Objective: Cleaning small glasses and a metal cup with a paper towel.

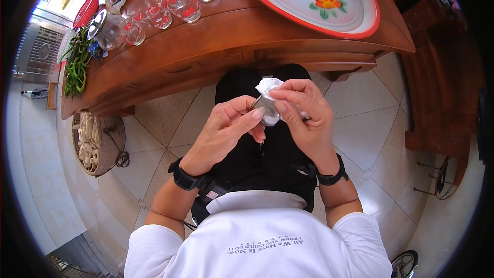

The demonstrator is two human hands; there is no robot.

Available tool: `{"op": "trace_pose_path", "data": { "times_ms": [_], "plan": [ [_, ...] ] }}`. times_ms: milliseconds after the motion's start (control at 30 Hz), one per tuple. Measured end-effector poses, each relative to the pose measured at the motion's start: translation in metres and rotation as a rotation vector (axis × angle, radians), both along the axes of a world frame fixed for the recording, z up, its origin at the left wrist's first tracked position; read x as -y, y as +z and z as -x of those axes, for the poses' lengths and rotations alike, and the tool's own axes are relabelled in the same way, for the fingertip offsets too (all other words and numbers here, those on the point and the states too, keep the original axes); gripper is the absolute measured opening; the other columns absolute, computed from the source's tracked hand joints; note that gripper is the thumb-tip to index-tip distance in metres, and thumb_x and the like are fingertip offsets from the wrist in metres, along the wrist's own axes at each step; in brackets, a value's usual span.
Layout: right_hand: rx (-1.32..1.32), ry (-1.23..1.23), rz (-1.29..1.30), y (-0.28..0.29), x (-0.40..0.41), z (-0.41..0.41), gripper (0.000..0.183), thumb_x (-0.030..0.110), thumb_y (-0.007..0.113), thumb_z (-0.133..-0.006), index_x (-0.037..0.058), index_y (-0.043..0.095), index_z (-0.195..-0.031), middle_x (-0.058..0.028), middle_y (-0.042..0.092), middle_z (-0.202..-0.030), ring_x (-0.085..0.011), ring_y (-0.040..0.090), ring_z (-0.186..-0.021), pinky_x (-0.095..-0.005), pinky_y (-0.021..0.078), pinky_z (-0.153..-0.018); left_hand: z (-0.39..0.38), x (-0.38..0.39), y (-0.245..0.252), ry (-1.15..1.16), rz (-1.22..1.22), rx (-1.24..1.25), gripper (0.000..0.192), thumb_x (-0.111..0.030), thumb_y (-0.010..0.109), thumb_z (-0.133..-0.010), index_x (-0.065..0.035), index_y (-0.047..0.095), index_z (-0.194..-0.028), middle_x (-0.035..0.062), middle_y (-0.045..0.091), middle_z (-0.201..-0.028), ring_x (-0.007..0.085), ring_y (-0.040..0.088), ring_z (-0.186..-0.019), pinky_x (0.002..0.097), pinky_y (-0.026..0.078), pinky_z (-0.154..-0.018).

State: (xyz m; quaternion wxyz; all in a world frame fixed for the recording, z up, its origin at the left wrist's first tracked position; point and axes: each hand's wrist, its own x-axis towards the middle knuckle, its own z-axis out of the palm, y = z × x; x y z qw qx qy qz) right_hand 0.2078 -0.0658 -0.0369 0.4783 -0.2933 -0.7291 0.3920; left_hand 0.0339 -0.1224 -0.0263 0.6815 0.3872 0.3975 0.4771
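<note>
Over my lap, my left hand [229, 121] grips a small shiny, greyish round vessel [269, 115] by its rim, thumb on the near side. It looks like a drinking glass, but the fingers cover much of it. My right hand [310, 110] pinches a crumpled white tissue or thin cloth [267, 85] against the vessel. Part of the white material shows above the fingers, and a little more lies lower by the palm. Beyond the hands stands a brown wooden table [231, 34].
Several clear glasses with red prints [185, 5] stand at the table's back left, near green chili peppers [79, 61] and a lidded jar [110, 31]. A red-rimmed floral tray [308, 27] lies at right. A wicker basket [110, 139] sits on the tiled floor [154, 170].
</note>
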Motion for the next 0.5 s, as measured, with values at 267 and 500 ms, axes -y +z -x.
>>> {"op": "trace_pose_path", "data": {
  "times_ms": [267,500],
  "plan": [
    [-0.251,0.111,0.698,-0.004,-0.001,-0.011,0.018,0.018,0.058,-0.091,0.003,0.064,-0.099,-0.0011,0.058,-0.081,-0.0055,0.049,-0.066,-0.0188,0.0383,-0.053,-0.001,0.004,0.005,0.007,-0.07,0.021,0.017,-0.014,0.053,-0.093,0.0015,0.058,-0.094,0.0041,0.06,-0.081,0.0094,0.059,-0.073,0.0228,0.049,-0.07],
    [-0.571,0.226,0.859,-0.015,-0.003,-0.016,0.016,0.011,0.065,-0.085,0.0057,0.052,-0.078,-0.0006,0.053,-0.075,-0.0044,0.046,-0.062,-0.0187,0.035,-0.05,0.001,0.0,0.008,0.05,-0.133,0.07,0.017,-0.013,0.053,-0.093,0.0018,0.06,-0.092,0.0043,0.06,-0.081,0.0095,0.059,-0.074,0.0232,0.049,-0.07]
  ]
}}
